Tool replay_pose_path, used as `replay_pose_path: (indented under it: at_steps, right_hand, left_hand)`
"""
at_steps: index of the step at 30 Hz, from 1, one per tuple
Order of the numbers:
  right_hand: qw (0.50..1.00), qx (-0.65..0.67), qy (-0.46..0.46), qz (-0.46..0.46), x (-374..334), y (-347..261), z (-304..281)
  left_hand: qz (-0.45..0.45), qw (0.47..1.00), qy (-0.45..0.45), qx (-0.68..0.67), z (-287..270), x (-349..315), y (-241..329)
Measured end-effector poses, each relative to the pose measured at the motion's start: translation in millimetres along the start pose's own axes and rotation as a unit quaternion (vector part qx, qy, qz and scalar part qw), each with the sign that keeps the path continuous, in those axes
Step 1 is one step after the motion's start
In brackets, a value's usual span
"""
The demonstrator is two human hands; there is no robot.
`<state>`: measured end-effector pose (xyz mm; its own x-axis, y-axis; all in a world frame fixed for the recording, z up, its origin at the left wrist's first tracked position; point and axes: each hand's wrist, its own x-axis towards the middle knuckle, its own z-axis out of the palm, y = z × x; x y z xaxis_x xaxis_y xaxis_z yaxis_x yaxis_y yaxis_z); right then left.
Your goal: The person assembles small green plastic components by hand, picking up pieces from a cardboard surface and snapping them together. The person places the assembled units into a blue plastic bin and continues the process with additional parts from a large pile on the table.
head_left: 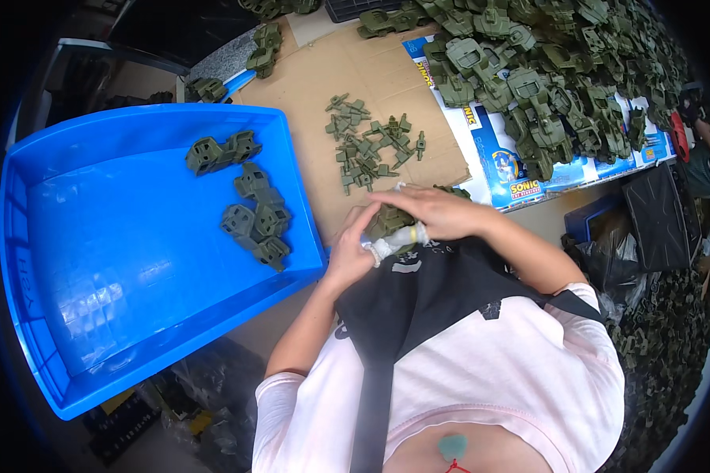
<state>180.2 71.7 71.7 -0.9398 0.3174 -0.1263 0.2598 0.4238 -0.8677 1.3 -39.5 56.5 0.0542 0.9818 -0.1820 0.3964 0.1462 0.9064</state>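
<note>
Close to my waist, at the front edge of the cardboard, my left hand [352,251] and my right hand [443,213] come together around a dark green plastic toy vehicle body [390,221]. Fingers cover much of it, and white wrapping shows on some of them. Just beyond my hands lies a loose cluster of small green pegged plastic parts [363,154] on the cardboard sheet [292,94]. To my left, a few more vehicle bodies [258,206] rest along the right side of a large blue bin [166,292].
A big heap of green vehicle bodies [528,79] covers the far right of the table, over blue printed sheets [501,154]. A few more bodies [265,49] lie behind the bin. Dark crates [659,217] and another pile of green parts [659,339] stand low at right.
</note>
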Motion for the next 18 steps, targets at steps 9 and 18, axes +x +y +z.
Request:
replay_pose_path:
  at_steps: [9,18]
  right_hand:
    - [0.983,-0.047,0.093,-0.15,-2,38,3]
    - [0.901,0.242,0.333,-0.134,-14,-22,-13]
  left_hand:
    - [0.025,0.982,-0.017,0.184,-5,12,29]
    - [0.125,0.954,0.073,-0.262,2,31,60]
